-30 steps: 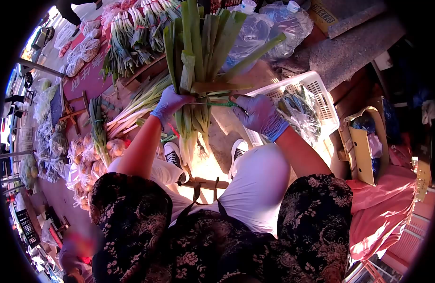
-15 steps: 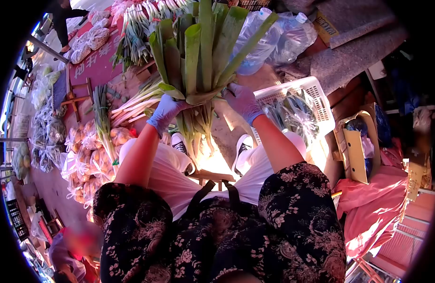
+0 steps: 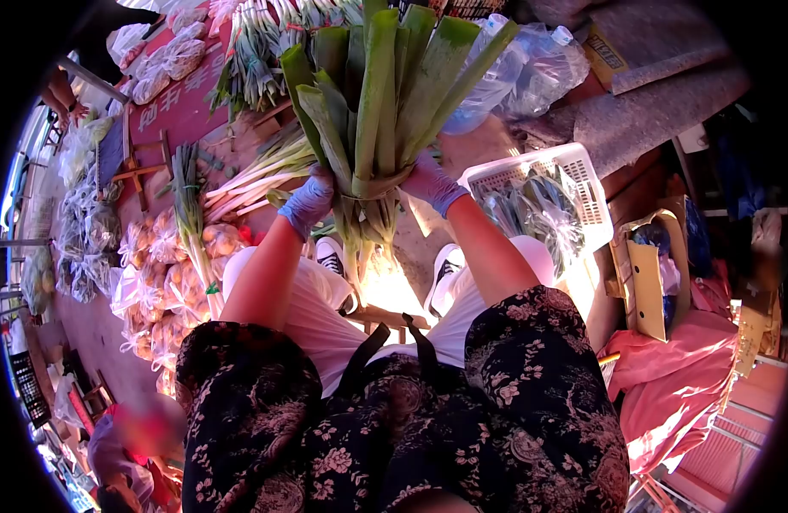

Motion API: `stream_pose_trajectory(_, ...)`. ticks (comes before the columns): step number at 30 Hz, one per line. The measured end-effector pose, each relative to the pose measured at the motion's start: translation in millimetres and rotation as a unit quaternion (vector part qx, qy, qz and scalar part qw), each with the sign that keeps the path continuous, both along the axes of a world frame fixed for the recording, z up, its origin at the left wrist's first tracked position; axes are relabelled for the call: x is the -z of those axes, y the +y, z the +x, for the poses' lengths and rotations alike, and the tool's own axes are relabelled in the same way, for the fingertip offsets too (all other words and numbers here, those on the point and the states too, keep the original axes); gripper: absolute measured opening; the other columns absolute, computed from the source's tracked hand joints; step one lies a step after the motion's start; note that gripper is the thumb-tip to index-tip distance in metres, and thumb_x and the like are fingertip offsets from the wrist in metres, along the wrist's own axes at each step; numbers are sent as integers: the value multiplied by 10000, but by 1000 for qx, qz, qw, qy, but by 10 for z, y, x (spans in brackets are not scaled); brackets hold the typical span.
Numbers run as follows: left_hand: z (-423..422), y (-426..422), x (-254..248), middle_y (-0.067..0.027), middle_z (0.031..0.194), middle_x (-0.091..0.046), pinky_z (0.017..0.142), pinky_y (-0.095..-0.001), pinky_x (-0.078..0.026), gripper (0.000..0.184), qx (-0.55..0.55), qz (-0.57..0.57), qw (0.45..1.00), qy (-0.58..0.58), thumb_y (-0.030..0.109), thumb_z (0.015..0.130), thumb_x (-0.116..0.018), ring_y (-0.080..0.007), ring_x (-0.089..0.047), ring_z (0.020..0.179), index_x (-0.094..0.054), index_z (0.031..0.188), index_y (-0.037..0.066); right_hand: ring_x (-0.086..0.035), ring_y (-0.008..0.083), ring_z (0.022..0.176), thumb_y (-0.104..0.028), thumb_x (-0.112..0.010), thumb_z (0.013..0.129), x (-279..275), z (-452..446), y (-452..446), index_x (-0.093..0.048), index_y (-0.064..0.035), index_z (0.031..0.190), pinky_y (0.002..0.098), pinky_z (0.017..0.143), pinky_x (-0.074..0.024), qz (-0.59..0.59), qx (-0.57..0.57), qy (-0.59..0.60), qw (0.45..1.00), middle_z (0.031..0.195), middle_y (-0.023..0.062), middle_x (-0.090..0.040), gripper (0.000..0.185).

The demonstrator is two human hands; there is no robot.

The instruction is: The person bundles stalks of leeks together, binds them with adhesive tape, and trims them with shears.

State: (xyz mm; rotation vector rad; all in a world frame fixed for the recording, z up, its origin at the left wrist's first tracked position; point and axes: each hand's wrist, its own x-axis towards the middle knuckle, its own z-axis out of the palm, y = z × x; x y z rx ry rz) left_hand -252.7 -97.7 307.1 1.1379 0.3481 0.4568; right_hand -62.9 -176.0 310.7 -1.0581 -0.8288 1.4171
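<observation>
Head view: leek bundle between left hand and right hand.

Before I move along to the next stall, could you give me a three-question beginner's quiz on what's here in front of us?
1. True or false: the gloved left hand and right hand are both at the bundle of long green stalks.

2. What lies in the white basket?
A) round fruit
B) greens in clear plastic
C) a pair of shoes

3. Fill in the blank: the bagged round produce lies on the person's ____ side.

Key: 1 true; 2 B; 3 left.
</observation>
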Motion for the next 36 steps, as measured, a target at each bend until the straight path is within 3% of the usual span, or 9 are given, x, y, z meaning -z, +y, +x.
stream_pose_trajectory(2,68,-69,-94,-100,1284,-418,1006,-362,-299,1063,-32,-66,997,-22,816,582,-324,-215,-394,1174,-286,1326,58,-444,220,1140,-225,-369,904,-322,-83,-7,-426,-59,1211,338,967,-350,-111,83,342,929,1276,101,-438,353)
stream_pose_trajectory(4,79,-54,-102,-118,1304,-401,1006,-380,-303,978,-27,-197,975,-99,788,667,-281,-238,-392,1186,-301,1321,61,-422,221,1157,-271,-332,918,-456,-87,34,-398,-69,1225,349,987,-325,-99,76,314,941,1287,90,-419,374)
stream_pose_trajectory(7,114,5,-261,-97,1337,-354,1010,-374,-299,685,-5,-292,951,-96,539,852,-400,-227,-383,1188,-272,1329,65,-420,213,1155,-315,-307,926,-280,-2,94,-402,-75,1216,345,997,-310,43,24,24,999,1259,83,-440,388)
stream_pose_trajectory(10,132,109,120,-103,1136,-541,889,-352,-422,386,-9,-87,987,-133,283,897,-436,-215,-533,1011,-467,1187,30,-433,199,1136,-355,-296,927,-279,18,209,-416,-77,1199,323,985,-320,-79,36,51,995,1212,79,-478,408)
stream_pose_trajectory(14,315,124,79,-76,991,-600,760,-315,-487,249,-120,-332,931,-89,131,856,-507,-185,-587,864,-539,1089,49,-452,170,1114,-320,-446,864,135,146,317,-488,-65,1142,298,943,-349,55,54,-162,984,1182,90,-513,380)
stream_pose_trajectory(18,663,327,495,-111,937,-607,711,-316,-504,176,-252,-256,917,-171,17,827,-507,-205,-606,798,-547,994,56,-460,168,1104,-210,-563,772,-121,229,45,-527,-51,1106,299,930,-356,-23,64,-412,909,1174,91,-520,371)
stream_pose_trajectory(21,939,204,358,-117,890,-610,695,-330,-508,158,-351,-346,854,-164,1,822,-516,-210,-608,771,-545,968,56,-460,180,1100,-123,-576,751,167,358,-136,-500,-40,1134,301,929,-358,55,127,160,977,1165,65,-523,399)
stream_pose_trajectory(30,1265,270,504,-65,1085,-579,842,-306,-462,278,-286,-420,841,-187,14,852,-420,-173,-575,947,-507,1117,19,-553,166,893,-263,-620,776,250,986,-208,-499,-50,1120,296,782,-450,-9,166,-288,943,987,61,-584,422)
stream_pose_trajectory(36,1118,156,185,-117,1061,-586,776,-287,-478,258,-223,-483,833,-153,29,837,-453,-210,-591,926,-515,1080,-32,-556,167,841,-250,-627,768,202,1150,-74,-510,-47,1097,294,731,-454,3,154,-343,927,955,65,-588,404)
